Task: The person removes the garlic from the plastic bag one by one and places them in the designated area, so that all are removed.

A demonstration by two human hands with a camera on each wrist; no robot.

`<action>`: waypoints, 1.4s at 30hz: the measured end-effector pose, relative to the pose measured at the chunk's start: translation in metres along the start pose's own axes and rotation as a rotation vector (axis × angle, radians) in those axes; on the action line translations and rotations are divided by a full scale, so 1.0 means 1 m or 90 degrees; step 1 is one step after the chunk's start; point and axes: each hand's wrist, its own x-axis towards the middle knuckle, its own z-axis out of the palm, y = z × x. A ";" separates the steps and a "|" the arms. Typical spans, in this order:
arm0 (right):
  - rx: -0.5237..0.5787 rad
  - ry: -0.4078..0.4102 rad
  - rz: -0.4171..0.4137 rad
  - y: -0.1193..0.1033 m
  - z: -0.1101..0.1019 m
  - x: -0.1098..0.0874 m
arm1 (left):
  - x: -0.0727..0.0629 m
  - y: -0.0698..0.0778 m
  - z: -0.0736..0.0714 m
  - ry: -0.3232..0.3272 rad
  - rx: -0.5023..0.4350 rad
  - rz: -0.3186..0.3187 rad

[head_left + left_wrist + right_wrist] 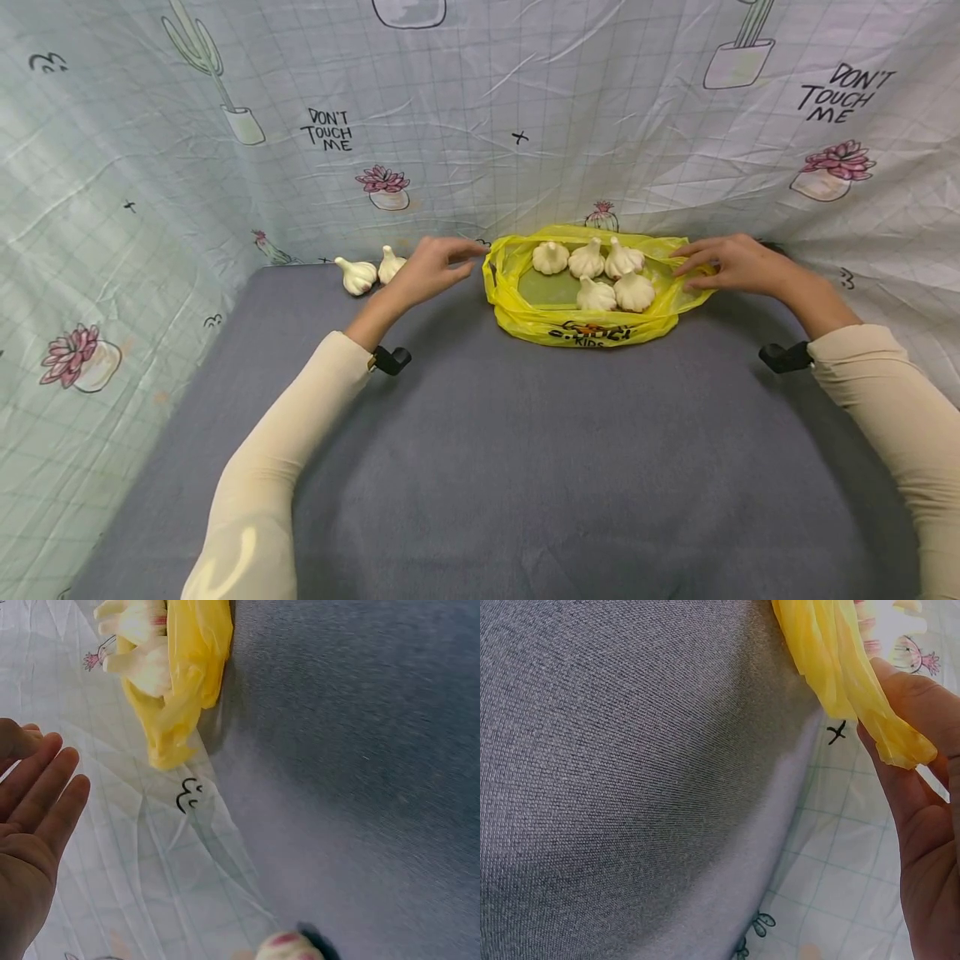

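Note:
A yellow plastic bag (585, 329) lies at the back of the table with its mouth spread wide. Inside it sit several white garlic bulbs (587, 260) on a flat greenish base. My right hand (738, 265) pinches the bag's right rim between thumb and fingers, and in the right wrist view the yellow plastic (889, 739) runs between them. Just off the bag's left rim, my left hand (442, 265) hovers with its fingers extended and nothing in them. Two more garlic bulbs (357, 276) stand on the table left of that hand, one partly hidden behind it.
The grey table (525, 467) stretches out in front of the bag. Directly behind the table's back edge hangs a printed curtain (465, 108), which continues along the left side. Each wrist wears a small black camera (392, 360).

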 end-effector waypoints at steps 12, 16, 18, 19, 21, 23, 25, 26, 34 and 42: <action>0.005 0.002 0.004 -0.001 0.002 -0.001 | 0.033 0.004 0.010 -0.019 0.021 0.007; 0.001 0.004 0.002 -0.001 0.002 -0.001 | 0.043 0.001 0.013 -0.036 0.009 -0.001; 0.001 0.005 0.000 0.000 0.003 -0.001 | 0.047 0.000 0.015 -0.045 0.006 -0.006; 0.001 0.005 -0.003 0.000 0.003 -0.001 | 0.050 -0.001 0.016 -0.048 0.007 -0.007; 0.000 0.006 -0.006 0.000 0.004 0.000 | 0.054 -0.003 0.018 -0.052 0.013 -0.010; -0.003 0.008 -0.006 0.000 0.004 0.000 | 0.058 -0.004 0.019 -0.056 0.016 -0.011; -0.007 0.006 -0.005 0.000 0.004 0.000 | 0.062 -0.005 0.021 -0.060 0.018 -0.012; -0.009 0.005 -0.003 0.001 0.004 0.000 | 0.064 -0.006 0.022 -0.064 0.018 -0.015; -0.010 0.004 -0.001 0.002 0.003 0.000 | 0.078 -0.010 0.030 -0.088 0.002 -0.023; 0.000 0.017 0.009 0.001 0.003 -0.002 | 0.085 -0.015 0.035 -0.097 -0.014 -0.029</action>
